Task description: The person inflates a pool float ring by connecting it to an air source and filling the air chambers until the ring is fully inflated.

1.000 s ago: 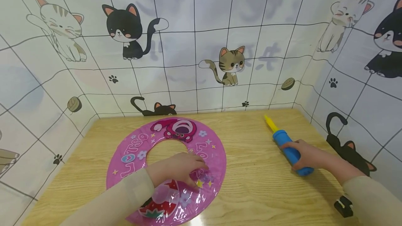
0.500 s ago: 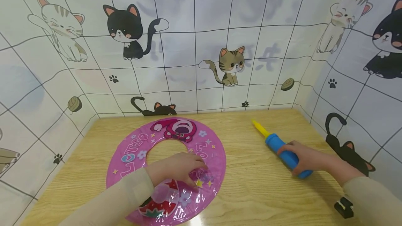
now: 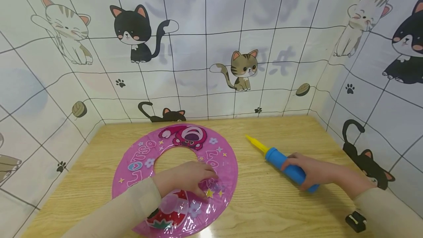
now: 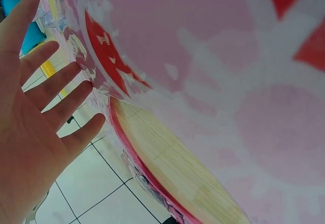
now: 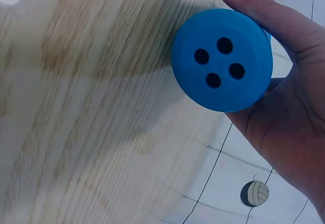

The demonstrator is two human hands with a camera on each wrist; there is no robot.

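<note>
A pink inflatable swim ring [image 3: 224,157] with bear, strawberry and flower prints lies on the wooden table. My left hand [image 3: 188,177] rests on its right side, near the central hole, with the fingers spread. In the left wrist view, the fingers of that hand [image 4: 45,97] look straight beside the ring's surface [image 4: 203,82]. On the right, my right hand [image 3: 318,172] grips a blue hand pump [image 3: 281,162] round its barrel. The yellow nozzle [image 3: 256,143] points left and away from me, toward the ring. The right wrist view shows the pump's round end [image 5: 218,61] with several dark holes.
The light wood table [image 3: 251,208] is bordered at the back and sides by white walls [image 3: 205,58] with grid lines and cartoon cats. A small black object [image 3: 356,221] shows beneath the right sleeve.
My right hand has moved the pump left, and its nozzle has swung toward the swim ring. The left hand and the ring have stayed in place.
</note>
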